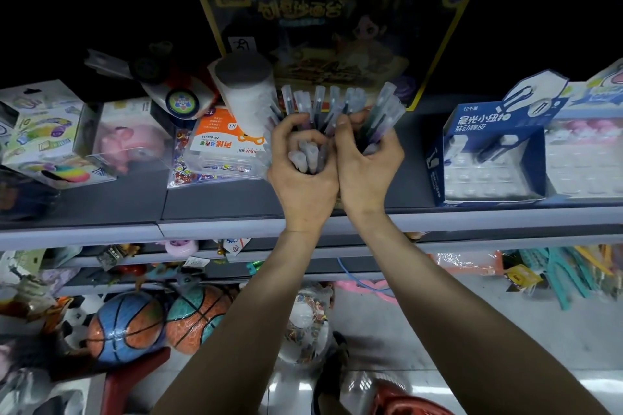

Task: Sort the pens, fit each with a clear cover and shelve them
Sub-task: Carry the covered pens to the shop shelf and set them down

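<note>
Pens (337,104), where are they?
– At the middle of the view, bunched in both fists above the dark shelf (236,209). Their clear-covered tips fan out toward 12 and 1 o'clock.

How do the hands hold them?
– The left hand (303,175) is curled tight round one bunch, with a few rounded ends poking back out of the fist toward 6 o'clock. The right hand (367,162) is clamped on a second bunch, thumb across the barrels. The two hands touch side by side.

How many pens?
– I cannot tell. The fingers cover the middle of every barrel and the tips overlap and blur. Whether any pen rests on the shelf is hidden behind the hands too.

What sits around them?
– At 10 o'clock from the hands, just beside the pens, is a white cylinder (249,94) with a dark top. At 9 o'clock lies an orange-and-white pack (222,141). At 12 o'clock a yellow-framed box (337,27) leans back into shadow, its print barely legible. At 3 o'clock, well apart, stands a blue display box (485,131) of small white items.

And lower down?
– Two basketballs (126,327) at 7 o'clock, under the shelf edge. The top of the view is black, and the right edge cuts off another package.
</note>
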Action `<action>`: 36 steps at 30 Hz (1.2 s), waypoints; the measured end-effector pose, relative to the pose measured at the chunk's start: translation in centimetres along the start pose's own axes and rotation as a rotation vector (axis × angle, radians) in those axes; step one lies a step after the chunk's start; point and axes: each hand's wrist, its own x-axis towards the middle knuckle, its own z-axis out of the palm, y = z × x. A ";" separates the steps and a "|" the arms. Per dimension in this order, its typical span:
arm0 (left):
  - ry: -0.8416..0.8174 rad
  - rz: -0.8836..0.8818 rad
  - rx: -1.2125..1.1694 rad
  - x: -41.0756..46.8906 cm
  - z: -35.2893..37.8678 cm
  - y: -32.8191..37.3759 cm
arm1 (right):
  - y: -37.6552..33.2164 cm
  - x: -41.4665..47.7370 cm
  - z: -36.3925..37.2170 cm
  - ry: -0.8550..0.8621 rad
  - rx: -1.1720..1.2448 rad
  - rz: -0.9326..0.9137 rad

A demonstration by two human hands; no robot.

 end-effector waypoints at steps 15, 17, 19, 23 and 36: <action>0.055 0.097 0.096 0.2 0.2 1.7 | -0.2 -0.1 -0.1 -0.114 -0.011 -0.090; 0.051 0.115 0.116 0.4 0.2 2.2 | -0.1 -0.2 -0.2 -0.137 -0.027 -0.120; 0.030 0.135 0.136 0.6 0.2 2.8 | -0.2 -0.4 -0.4 -0.129 -0.053 -0.142; -0.048 0.127 0.176 1.3 -0.9 3.9 | -0.2 -0.2 -1.2 -0.182 -0.094 -0.070; -0.057 -0.068 0.442 1.2 -10.2 4.1 | -2.4 -1.7 -7.6 -0.579 -0.586 0.034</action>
